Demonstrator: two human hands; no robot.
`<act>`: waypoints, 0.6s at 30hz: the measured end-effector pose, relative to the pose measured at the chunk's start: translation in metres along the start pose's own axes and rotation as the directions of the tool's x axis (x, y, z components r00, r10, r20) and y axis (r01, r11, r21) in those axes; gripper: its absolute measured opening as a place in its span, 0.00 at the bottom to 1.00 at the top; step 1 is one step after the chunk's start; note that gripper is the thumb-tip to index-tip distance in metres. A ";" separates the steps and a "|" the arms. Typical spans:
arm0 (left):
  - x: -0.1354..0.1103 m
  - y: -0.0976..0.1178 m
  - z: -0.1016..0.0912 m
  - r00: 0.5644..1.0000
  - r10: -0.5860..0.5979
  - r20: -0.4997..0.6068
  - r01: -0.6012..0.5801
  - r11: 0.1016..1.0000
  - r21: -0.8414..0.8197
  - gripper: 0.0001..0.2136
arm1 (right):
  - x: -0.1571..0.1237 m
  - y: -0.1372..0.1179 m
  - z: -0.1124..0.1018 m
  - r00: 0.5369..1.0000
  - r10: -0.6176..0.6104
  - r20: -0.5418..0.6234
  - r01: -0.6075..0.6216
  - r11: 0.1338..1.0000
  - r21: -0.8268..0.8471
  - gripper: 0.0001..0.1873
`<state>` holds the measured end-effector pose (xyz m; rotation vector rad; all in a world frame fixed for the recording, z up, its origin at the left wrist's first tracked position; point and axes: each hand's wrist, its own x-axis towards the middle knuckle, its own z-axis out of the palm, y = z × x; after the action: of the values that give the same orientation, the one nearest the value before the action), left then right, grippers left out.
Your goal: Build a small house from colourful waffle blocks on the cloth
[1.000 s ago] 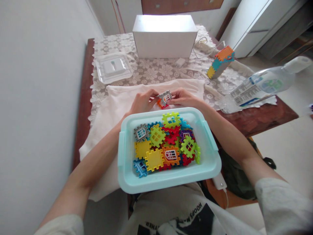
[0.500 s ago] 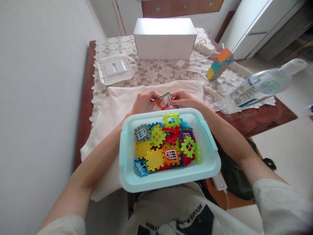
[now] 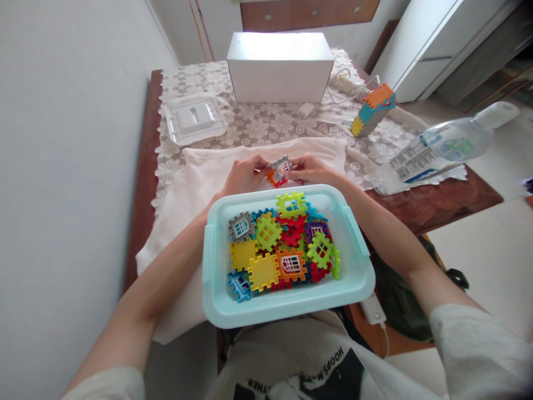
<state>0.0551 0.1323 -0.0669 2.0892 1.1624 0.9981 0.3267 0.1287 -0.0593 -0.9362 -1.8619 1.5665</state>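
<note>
Just beyond the bin, my left hand [image 3: 246,174] and my right hand [image 3: 312,168] pinch a grey interlocking building tile [image 3: 283,166] with a window lattice from its two sides. Below the grey tile shows an orange and red tile piece [image 3: 273,179]; whether it is joined to the grey one I cannot tell. Close to me, the light-blue plastic bin [image 3: 216,305] holds several notched tiles, among them a yellow tile [image 3: 264,271], an orange window tile [image 3: 291,264] and a lime-green tile [image 3: 292,205].
A white cloth [image 3: 200,166] lies under my hands on the lace-covered table. Behind are a clear plastic lid [image 3: 195,118] and a white box [image 3: 281,78]. To the right stand a block built of tiles [image 3: 372,111] and a large clear bottle [image 3: 441,150].
The view shifts very slightly. Both hands stay around the grey tile with hardly any movement.
</note>
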 end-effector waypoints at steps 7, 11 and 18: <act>0.001 0.000 0.000 1.000 -0.024 0.016 0.024 1.000 0.007 0.08 | 0.000 0.001 0.000 1.000 0.000 0.000 0.000 1.000 -0.021 0.24; 0.001 0.006 -0.001 0.999 -0.035 0.038 0.035 0.999 -0.003 0.09 | 0.000 -0.001 0.001 1.000 0.012 -0.008 -0.012 1.000 -0.017 0.27; 0.000 0.007 -0.002 0.999 -0.007 0.034 0.007 1.000 0.003 0.10 | 0.001 0.000 0.001 1.000 -0.009 0.007 0.009 1.000 0.014 0.23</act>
<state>0.0562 0.1290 -0.0606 2.0954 1.1541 0.9539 0.3257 0.1291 -0.0595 -0.9162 -1.8548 1.5773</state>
